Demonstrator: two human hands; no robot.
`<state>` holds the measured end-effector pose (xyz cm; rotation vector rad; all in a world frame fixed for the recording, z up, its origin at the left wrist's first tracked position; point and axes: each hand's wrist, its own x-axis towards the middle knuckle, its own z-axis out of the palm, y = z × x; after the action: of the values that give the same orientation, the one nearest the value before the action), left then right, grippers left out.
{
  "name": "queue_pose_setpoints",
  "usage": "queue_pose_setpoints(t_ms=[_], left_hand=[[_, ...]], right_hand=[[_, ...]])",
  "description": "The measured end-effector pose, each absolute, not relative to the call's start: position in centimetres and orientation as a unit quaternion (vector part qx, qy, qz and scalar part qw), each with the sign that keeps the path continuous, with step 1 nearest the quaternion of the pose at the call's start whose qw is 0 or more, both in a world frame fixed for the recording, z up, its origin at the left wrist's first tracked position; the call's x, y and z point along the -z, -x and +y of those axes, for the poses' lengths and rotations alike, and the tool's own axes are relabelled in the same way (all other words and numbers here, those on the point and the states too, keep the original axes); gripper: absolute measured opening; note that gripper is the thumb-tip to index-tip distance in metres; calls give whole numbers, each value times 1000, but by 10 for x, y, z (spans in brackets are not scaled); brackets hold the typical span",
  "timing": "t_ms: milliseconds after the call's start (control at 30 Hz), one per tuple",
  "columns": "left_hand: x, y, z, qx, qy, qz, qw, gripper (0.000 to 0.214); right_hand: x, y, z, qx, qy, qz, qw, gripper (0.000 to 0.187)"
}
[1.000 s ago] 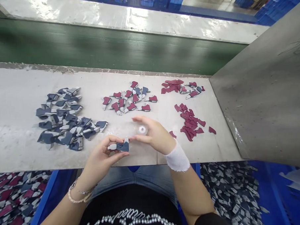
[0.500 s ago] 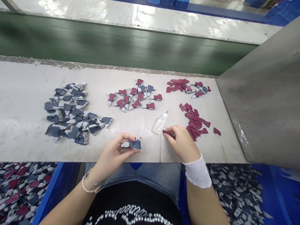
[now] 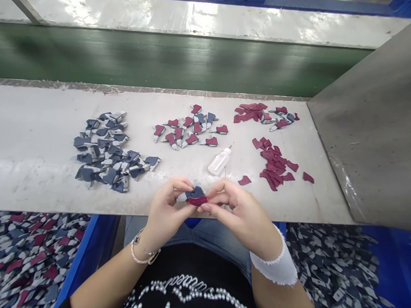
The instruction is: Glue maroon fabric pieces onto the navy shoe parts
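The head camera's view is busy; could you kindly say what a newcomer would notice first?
Near the front edge of the worktable, the left hand holds a slate-blue and pale part, and the right hand pinches a maroon piece against it. Beyond is a translucent squeeze bottle, with loose maroon pieces heaped to its right.

From here I count two hands [image 3: 239, 211], one held blue-grey part [image 3: 194, 191], one maroon piece [image 3: 197, 201] with it, one bottle [image 3: 219, 162], two maroon heaps [image 3: 275, 162], two maroon strays [image 3: 244, 180] flanking the nearer, ten maroon-topped parts [image 3: 191, 139] mid-tabletop [image 3: 177, 165]; the dark pile [image 3: 114, 151] overlaps too much to tally.
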<state>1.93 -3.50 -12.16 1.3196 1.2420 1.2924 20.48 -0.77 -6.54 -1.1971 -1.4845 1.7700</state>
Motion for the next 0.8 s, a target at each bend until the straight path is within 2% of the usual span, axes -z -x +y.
queue_pose_setpoints(t_ms=[133, 400, 633, 800], left_hand=[[118, -18, -37, -515, -579, 496, 392, 27], [113, -15, -40, -496, -655, 478, 309, 29], [109, -11, -39, -503, -651, 455, 340, 27], [104, -6, -40, -507, -644, 437, 372, 29]], right_hand=[[69, -207, -6, -631, 465, -559, 270, 16], [67, -208, -2, -675, 459, -504, 284, 21], [65, -212, 3, -648, 466, -544, 260, 24], [64, -214, 8, -679, 398, -572, 231, 23]])
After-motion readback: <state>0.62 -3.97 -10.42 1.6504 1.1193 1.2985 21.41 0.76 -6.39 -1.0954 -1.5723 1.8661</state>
